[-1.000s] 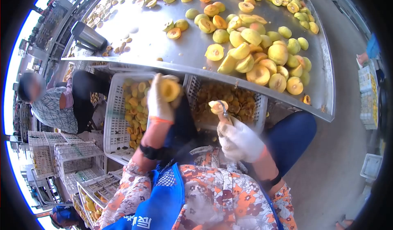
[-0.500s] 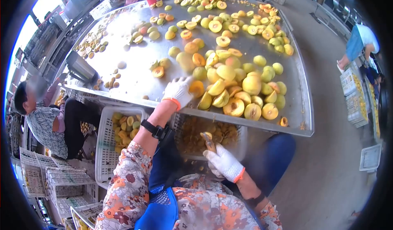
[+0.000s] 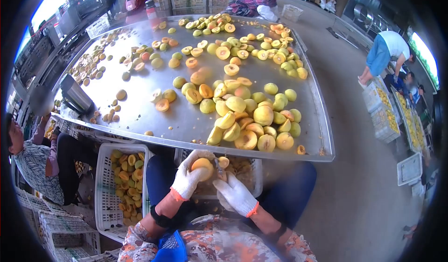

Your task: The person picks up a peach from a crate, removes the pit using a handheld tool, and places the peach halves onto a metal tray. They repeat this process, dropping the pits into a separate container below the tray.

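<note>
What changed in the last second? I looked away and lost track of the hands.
The left hand reached out to the pile of yellow halved peaches on the steel table, took one and brought it back down; it now grips a yellow-orange peach half. The right hand kept its small metal pitting tool and now meets the fruit over the white plastic crate of pits. The table pile looks otherwise unchanged.

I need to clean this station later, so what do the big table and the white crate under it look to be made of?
The table looks like stainless steel: grey, brushed, with dull reflections and a raised rim. The white crate beside the person's gloved left hand looks like moulded plastic, matt, with a lattice of slots in its walls. Neither can be confirmed by look alone.
</note>
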`<state>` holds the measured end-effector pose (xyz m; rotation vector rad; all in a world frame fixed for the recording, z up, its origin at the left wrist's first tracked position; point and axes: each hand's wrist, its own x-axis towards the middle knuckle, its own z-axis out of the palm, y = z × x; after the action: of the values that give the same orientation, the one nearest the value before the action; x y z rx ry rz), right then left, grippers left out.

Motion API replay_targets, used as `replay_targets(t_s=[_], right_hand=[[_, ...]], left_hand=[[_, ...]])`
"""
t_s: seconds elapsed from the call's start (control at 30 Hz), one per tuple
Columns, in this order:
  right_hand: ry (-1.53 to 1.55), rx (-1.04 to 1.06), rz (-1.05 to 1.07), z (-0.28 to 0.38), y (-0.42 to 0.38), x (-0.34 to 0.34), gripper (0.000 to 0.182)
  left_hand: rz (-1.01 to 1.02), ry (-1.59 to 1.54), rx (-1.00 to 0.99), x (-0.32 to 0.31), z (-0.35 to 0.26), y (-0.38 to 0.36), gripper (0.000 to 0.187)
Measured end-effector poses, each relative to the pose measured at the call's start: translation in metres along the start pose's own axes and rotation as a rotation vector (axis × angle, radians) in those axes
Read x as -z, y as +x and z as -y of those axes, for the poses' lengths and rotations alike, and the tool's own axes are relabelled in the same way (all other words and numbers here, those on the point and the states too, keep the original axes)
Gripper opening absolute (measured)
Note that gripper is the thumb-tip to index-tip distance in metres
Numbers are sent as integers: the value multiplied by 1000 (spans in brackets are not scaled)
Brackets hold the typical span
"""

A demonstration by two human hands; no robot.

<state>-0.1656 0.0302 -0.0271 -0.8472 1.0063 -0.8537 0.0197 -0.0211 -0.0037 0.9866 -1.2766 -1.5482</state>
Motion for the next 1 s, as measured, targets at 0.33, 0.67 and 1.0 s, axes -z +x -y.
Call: replay_targets(t_s=[0.33, 0.67, 1.0], right_hand=[[-510, 317, -153, 26, -16, -31, 25], [-852, 541, -137, 22, -20, -46, 27], [-721, 633, -7, 6, -18, -38, 27]], left_hand=[[-230, -182, -129, 3, 2, -3, 31], [-303, -65, -121, -11, -4, -17, 24], [-247, 163, -157, -20, -19, -18, 35]])
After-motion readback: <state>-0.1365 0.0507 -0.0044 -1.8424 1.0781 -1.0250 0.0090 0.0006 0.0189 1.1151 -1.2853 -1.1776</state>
